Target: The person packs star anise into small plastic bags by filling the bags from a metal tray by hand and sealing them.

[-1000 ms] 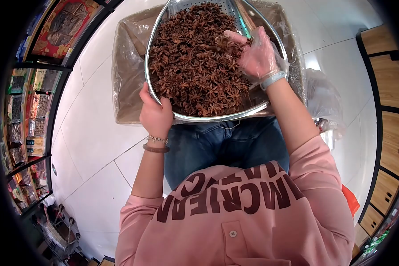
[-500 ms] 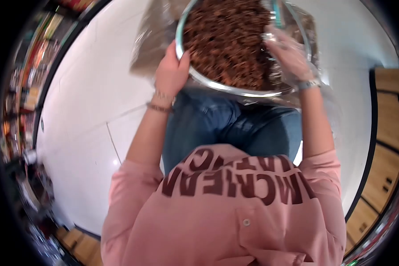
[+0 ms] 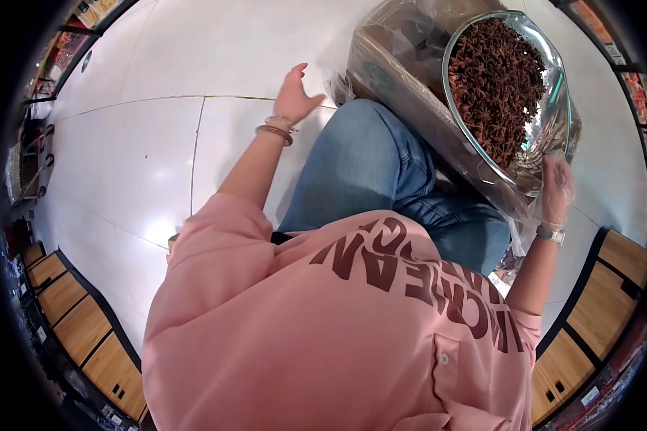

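A shiny metal basin point(image 3: 551, 129) with a heap of star anise point(image 3: 492, 86) in it rests, tilted, on a plastic-lined cardboard box point(image 3: 410, 90). My right hand point(image 3: 556, 192), in a clear plastic glove, is closed at the basin's near right rim; its fingertips are partly hidden. The anise lies toward the left of the basin, leaving bare metal on the right. My left hand point(image 3: 295, 95), ungloved, is held out over the floor to the left of the box, fingers apart and nothing in it.
Pale floor tiles point(image 3: 144, 144) surround my bent knees point(image 3: 359, 151). Wooden cabinets point(image 3: 589, 316) stand at the lower right, with more wooden cabinets point(image 3: 86, 337) at the lower left. Stocked shelves line the outer edges of the view.
My left hand has let go of the basin's rim and moved away left. My right hand has gone from inside the basin to its rim. The view has shifted, putting the basin further right.
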`<state>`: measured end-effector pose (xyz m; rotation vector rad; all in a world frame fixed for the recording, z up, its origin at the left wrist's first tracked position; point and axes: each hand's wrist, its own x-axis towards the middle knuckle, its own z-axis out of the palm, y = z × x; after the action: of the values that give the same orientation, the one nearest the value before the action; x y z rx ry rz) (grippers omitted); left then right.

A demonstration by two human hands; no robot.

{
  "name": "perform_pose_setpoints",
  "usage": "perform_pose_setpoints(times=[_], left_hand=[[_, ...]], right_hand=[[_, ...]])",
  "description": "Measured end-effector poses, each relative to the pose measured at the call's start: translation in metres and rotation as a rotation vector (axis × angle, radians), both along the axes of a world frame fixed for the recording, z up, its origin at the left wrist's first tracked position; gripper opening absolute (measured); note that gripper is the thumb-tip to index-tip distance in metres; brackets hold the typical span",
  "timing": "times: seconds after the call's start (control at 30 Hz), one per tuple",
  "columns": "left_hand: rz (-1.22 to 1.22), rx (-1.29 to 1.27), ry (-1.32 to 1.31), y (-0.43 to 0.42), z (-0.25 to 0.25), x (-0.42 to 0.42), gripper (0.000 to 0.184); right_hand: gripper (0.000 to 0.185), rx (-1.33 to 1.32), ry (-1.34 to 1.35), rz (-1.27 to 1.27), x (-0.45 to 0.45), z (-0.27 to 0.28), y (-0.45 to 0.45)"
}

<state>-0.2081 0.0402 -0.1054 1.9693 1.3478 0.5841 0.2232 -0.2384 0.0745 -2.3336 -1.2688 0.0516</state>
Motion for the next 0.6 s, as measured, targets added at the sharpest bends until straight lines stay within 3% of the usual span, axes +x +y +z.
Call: perform_pose_setpoints(times=[0.07,0.13,0.27,0.37,0.53,0.6], left_hand=[[-0.052,0.059,0.011,-0.002,-0.019,0.018,0.101],[-0.09,0.002,-0.023,0.003,-0.038,0.036,0.121],[-0.139,0.101,-0.002,0.019,-0.074,0.064,0.126],[-0.18,0.166,-0.041,0.025,-0.084,0.067,0.128],[-0.203,0.167,-0.174,0.023,-0.09,0.079,0.127],[-0.183,-0.031,-0.369,0.022,-0.099,0.078,0.122]], right_hand=[[0.025,0.0,-0.187,0.037,0.002,-0.001,-0.007],[0.025,-0.02,-0.117,-0.079,-0.011,0.007,-0.007],[0.025,0.109,0.1,-0.192,-0.04,0.023,-0.003],[0.025,0.053,0.204,-0.236,-0.033,0.024,-0.015],[0.037,0.034,0.162,0.01,-0.051,0.025,0.023],[0.053,0.039,0.057,0.172,-0.062,0.022,0.05]])
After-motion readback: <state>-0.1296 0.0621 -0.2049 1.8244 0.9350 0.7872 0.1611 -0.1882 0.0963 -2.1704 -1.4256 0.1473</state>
